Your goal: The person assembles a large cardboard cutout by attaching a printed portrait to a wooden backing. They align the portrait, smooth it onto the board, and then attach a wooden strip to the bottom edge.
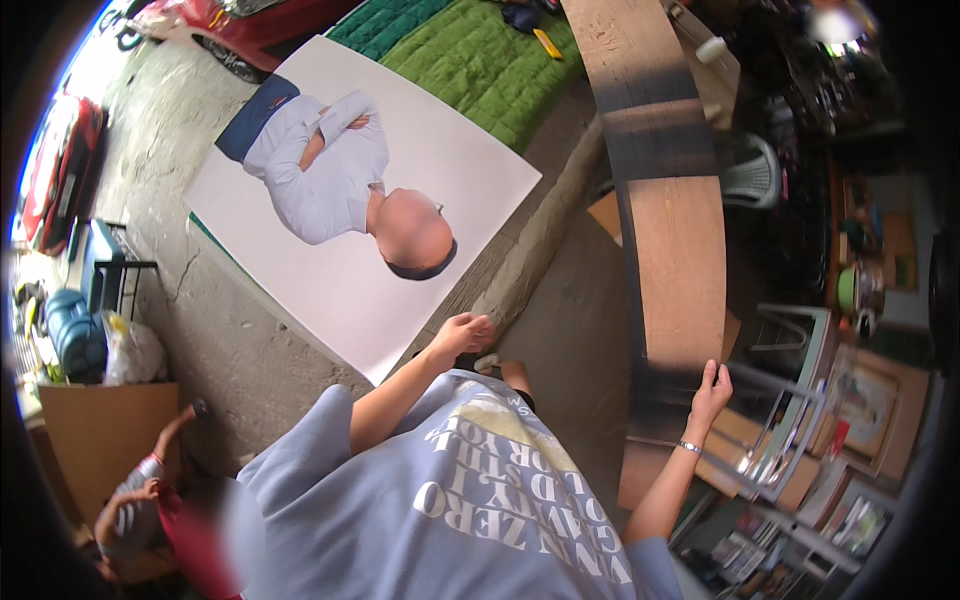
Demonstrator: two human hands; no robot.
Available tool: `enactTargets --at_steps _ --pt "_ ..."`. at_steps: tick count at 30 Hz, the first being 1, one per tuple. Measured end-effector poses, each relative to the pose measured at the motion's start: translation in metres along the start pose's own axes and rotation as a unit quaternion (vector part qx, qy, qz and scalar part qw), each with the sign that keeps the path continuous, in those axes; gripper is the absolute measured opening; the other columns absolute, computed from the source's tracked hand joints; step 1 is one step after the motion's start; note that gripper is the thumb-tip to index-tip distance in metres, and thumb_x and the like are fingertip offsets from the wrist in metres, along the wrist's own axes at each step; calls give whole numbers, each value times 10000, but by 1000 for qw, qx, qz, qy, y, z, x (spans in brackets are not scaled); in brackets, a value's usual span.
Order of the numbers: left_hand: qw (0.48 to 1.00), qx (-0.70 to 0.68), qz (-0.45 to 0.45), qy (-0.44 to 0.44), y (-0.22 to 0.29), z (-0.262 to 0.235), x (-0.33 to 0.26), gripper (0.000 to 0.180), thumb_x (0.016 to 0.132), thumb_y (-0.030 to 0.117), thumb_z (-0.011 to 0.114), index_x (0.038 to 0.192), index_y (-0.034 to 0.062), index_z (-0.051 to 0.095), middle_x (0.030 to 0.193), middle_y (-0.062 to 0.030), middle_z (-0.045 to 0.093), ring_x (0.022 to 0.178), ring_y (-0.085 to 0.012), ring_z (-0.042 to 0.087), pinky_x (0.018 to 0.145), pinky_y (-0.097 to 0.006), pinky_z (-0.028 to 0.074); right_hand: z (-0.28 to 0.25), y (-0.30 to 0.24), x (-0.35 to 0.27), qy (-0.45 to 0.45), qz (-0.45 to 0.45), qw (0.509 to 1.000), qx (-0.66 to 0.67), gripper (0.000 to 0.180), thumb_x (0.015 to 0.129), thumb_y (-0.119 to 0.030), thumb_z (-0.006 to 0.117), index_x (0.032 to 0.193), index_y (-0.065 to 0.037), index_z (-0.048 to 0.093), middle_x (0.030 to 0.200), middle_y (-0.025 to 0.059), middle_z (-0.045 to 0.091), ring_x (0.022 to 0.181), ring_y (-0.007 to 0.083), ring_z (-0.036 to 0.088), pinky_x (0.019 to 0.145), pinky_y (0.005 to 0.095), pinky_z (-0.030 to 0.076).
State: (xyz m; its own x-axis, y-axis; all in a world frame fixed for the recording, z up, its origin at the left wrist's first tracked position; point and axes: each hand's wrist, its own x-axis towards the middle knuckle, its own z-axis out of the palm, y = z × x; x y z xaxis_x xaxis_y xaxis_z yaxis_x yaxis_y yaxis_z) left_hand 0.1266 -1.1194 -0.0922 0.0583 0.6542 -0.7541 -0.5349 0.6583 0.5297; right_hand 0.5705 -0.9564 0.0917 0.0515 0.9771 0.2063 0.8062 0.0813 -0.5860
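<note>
My right hand (pixel 708 395), with a metal bracelet at its wrist, grips the right edge of a long wooden board (pixel 682 265). The board stretches from the upper edge of the view down past my hand, its face banded in brown and black. My left hand (pixel 462 335) is in front of my body with its fingers curled, and nothing visible sticks out of them. It is nearest the lower right edge of a large white panel (pixel 480 205). A printed picture of a person with folded arms (pixel 325 165) covers part of that panel.
Beyond the panel lies a green quilted cover (pixel 480 70) with a yellow-handled tool (pixel 547 43) on it. Red cars (pixel 75 175) stand at the left. Another person (pixel 130 505) is at the lower left. A grey plastic chair (pixel 752 172) and cluttered shelves are at the right.
</note>
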Motion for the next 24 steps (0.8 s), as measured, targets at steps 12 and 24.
enactTargets --at_steps 12,24 --pt "880 -419 -26 223 -26 20 92 812 954 525 696 1482 -22 410 1422 -180 581 1232 -273 622 979 -410 533 316 -64 355 -247 -54 946 204 288 1040 -194 647 921 68 671 848 -45 585 820 64 481 713 253 417" --pt "608 -680 263 315 9 74 193 563 936 467 750 1332 110 571 1398 -79 554 1391 -272 481 1194 -473 357 616 -228 444 -424 -31 861 279 411 983 -278 698 776 73 638 713 -10 516 715 118 407 653 343 387"
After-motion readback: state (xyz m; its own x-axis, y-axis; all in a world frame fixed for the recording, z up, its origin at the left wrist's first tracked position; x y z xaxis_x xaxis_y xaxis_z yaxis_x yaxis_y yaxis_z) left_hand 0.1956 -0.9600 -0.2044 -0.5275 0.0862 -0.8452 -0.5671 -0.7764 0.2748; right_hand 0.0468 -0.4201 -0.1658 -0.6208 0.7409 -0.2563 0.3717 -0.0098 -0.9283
